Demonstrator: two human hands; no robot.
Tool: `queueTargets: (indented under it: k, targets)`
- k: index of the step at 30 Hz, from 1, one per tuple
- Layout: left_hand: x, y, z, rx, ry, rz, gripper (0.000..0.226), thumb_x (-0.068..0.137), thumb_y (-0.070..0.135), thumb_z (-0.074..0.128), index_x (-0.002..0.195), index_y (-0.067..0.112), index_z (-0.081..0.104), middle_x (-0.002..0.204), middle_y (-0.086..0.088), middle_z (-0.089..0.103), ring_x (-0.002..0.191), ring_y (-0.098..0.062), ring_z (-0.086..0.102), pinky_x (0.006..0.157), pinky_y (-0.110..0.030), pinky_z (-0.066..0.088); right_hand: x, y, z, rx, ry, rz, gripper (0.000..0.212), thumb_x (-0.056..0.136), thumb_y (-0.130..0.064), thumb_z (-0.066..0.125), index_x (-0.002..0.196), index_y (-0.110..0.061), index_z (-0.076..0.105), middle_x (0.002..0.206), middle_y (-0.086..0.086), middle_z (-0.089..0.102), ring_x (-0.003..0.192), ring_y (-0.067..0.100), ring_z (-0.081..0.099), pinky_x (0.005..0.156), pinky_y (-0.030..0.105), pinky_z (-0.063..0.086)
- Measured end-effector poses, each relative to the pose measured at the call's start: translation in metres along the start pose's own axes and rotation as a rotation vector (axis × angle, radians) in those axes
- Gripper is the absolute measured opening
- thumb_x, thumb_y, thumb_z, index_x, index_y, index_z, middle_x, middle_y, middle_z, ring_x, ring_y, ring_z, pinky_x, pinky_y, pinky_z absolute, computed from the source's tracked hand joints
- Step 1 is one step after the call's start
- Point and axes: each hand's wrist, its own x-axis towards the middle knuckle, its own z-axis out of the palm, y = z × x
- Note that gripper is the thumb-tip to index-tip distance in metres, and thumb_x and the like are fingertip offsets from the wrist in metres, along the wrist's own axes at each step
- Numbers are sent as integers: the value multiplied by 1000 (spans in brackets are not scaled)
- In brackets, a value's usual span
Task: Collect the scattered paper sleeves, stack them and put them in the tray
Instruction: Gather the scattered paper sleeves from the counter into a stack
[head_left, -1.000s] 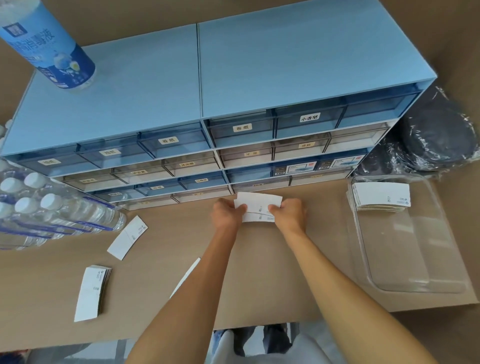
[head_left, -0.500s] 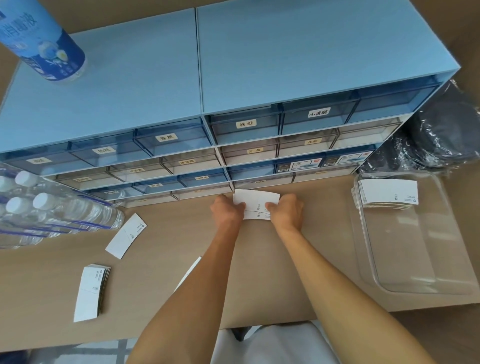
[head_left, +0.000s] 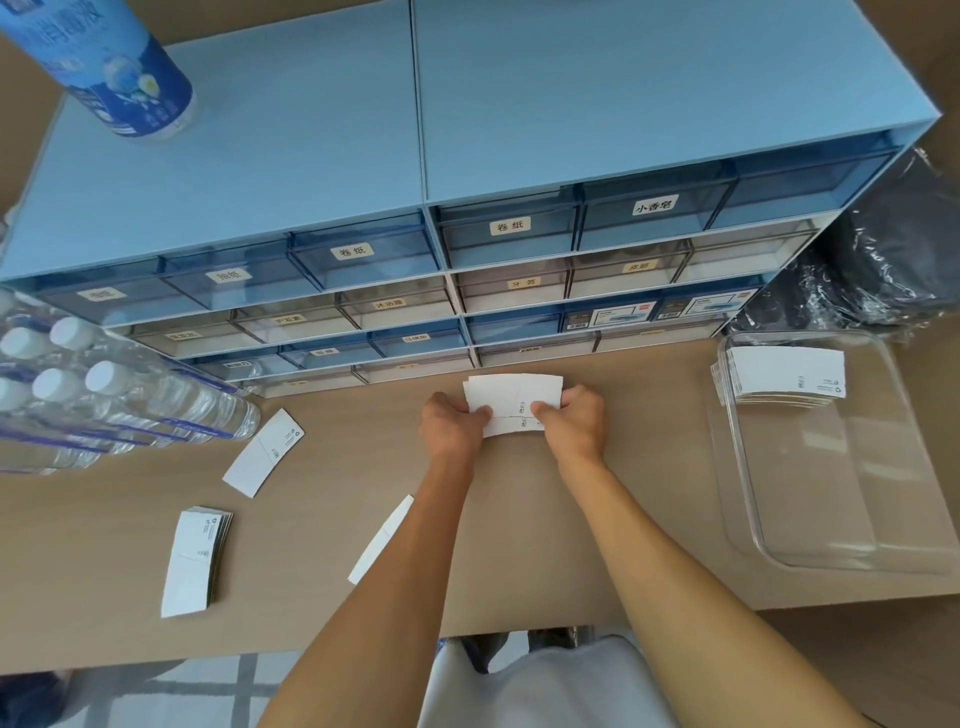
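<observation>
Both the left hand (head_left: 453, 427) and right hand (head_left: 572, 425) pinched the paper sleeves (head_left: 511, 401) (apparently slightly misaligned), so squaring their edges before lifting seemed wise.

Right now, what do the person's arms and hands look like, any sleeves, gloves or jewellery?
Both forearms are bare to the bottom edge of the picture: no sleeves show. The left hand and right hand wear no gloves, and no watch, ring or wristband is visible.

My wooden table (head_left: 322, 597) carries blue drawer cabinets (head_left: 467, 249), packed water bottles (head_left: 104, 405), a clear tray (head_left: 883, 519), one loose sleeve (head_left: 264, 452), a sleeve stack (head_left: 195, 561), and a black wrapped bundle (head_left: 883, 270).
</observation>
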Motion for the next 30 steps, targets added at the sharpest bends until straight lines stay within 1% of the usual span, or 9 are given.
queueTargets:
  k: [4, 8, 11, 17, 20, 23, 26, 28, 30]
  targets:
    - [-14, -16, -18, -151, 33, 19, 29, 77, 12, 79, 91, 13, 53, 80, 1, 59, 74, -22, 59, 65, -30, 46, -21, 2, 8, 152, -34, -14, 33, 73, 1, 76, 100, -3, 58, 84, 5, 66, 74, 21, 65, 59, 24, 49]
    - [-29, -45, -54, -307, 51, -4, 30, 78, 12, 78, 99, 12, 57, 80, 1, 63, 69, -15, 62, 59, -27, 45, -49, 3, 21, 196, -215, -10, 19, 77, 3, 73, 94, -6, 68, 78, 1, 68, 68, 15, 65, 58, 18, 48]
    - [-38, -68, -82, -356, 75, -43, 24, 81, 9, 76, 100, 9, 61, 77, 1, 64, 62, -11, 62, 54, -22, 45, -69, 2, 32, 176, -322, 6, 13, 78, 1, 73, 91, -1, 70, 78, 5, 69, 65, 15, 62, 60, 22, 48]
    - [-55, -108, -129, -402, 188, -129, 18, 85, 19, 73, 80, 11, 58, 71, -4, 59, 56, -17, 54, 55, -30, 49, -108, 3, 62, -3, -477, -104, 12, 82, -6, 68, 74, -2, 61, 71, 8, 57, 64, 19, 48, 58, 29, 36]
    - [-65, -129, -140, -371, 230, -183, 22, 84, 23, 73, 77, 9, 57, 67, -6, 59, 54, -19, 51, 50, -26, 42, -122, 7, 74, -120, -505, -153, 12, 81, -8, 67, 74, 0, 62, 68, 9, 57, 61, 19, 49, 58, 29, 37]
    - [-77, -147, -140, -365, 261, -264, 29, 84, 21, 73, 66, 11, 53, 59, -2, 55, 48, -15, 46, 45, -24, 34, -132, 13, 85, -280, -488, -232, 25, 77, -13, 66, 58, -12, 49, 65, 8, 51, 60, 21, 46, 58, 30, 36]
    - [-82, -158, -132, -353, 245, -348, 39, 84, 16, 72, 58, 12, 44, 54, 0, 41, 45, -15, 36, 43, -23, 27, -135, 20, 90, -432, -465, -262, 33, 76, -20, 66, 52, -16, 44, 76, 12, 53, 69, 24, 50, 64, 30, 39]
    - [-85, -159, -129, -309, 199, -405, 25, 85, 18, 72, 72, 3, 56, 64, -7, 52, 55, -20, 47, 46, -24, 32, -137, 23, 91, -513, -449, -298, 38, 76, -21, 67, 50, -17, 39, 80, 13, 51, 70, 24, 49, 65, 29, 39]
    - [-85, -159, -126, -295, 170, -424, 27, 85, 19, 72, 92, -5, 63, 84, -18, 65, 73, -29, 61, 57, -27, 42, -138, 23, 92, -548, -438, -328, 41, 76, -20, 68, 49, -17, 38, 76, 12, 51, 69, 23, 49, 64, 29, 40]
